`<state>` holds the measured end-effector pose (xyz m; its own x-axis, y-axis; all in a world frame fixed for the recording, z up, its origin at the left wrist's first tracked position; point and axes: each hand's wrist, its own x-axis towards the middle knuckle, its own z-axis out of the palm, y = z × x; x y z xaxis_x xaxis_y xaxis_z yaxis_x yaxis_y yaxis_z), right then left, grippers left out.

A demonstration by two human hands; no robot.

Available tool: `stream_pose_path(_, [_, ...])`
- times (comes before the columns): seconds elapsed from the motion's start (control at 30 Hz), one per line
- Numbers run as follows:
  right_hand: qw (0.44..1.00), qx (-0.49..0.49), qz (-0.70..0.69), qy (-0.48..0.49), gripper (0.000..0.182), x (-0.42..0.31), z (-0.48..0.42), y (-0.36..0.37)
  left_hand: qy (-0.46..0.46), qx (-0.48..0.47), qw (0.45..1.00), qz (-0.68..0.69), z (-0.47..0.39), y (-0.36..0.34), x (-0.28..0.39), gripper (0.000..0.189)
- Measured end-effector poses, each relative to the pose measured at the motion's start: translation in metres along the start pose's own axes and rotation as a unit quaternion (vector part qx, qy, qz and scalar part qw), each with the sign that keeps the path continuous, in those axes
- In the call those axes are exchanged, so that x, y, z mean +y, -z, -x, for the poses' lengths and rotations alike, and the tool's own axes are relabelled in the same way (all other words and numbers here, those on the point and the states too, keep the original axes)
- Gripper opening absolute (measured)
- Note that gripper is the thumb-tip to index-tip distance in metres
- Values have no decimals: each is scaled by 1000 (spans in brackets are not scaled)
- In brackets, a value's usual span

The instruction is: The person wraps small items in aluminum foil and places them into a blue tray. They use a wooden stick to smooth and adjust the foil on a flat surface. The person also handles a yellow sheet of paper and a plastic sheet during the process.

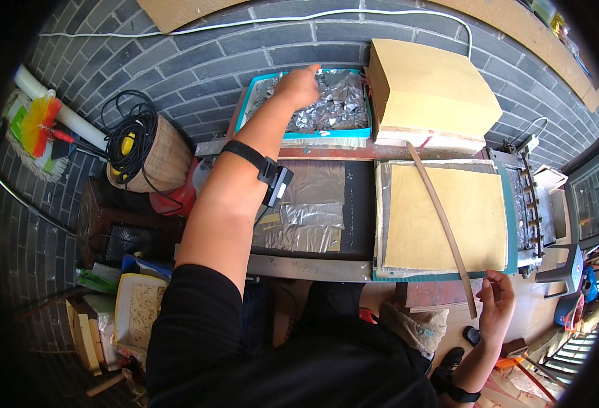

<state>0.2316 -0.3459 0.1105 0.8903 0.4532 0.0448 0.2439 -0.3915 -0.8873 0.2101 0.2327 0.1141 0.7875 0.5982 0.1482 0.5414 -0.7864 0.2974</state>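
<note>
My left hand [299, 87] reaches over a blue-rimmed tray [325, 133] by the brick wall. Crumpled silver foil scraps [342, 94] fill the tray, and my fingers are bent above them; whether they pinch a piece is hidden. Near the bench's front edge my right hand [497, 301] has its fingers apart and holds nothing. Just left of it is the lower end of a thin wooden stick [444, 224]. The stick lies slanted across a yellowish paper sheet [411, 229], which tops a stack on a green mat [511, 219].
A tall stack of yellowish paper [432, 81] stands right of the tray. Silver foil sheets [312, 214] lie on the dark bench top [360, 214]. On the left, a woven basket [164, 153] carries coiled black cable [133, 127]. A metal roller device [529, 204] borders the bench's right end.
</note>
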Motion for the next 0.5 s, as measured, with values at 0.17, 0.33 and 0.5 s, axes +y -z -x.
stream_pose_path(0.17, [1000,-1,-12,-17,18,-2,1,2,-25,-29,997,71,-9,-2,-7,66])
stream_pose_path(0.33, [1000,-6,0,-23,19,5,3,3,-47,-44,998,13,1,4,-4,63])
stream_pose_path(0.5, [999,4,-30,-16,17,-5,1,-2,0,-20,998,-63,-5,-2,-19,59])
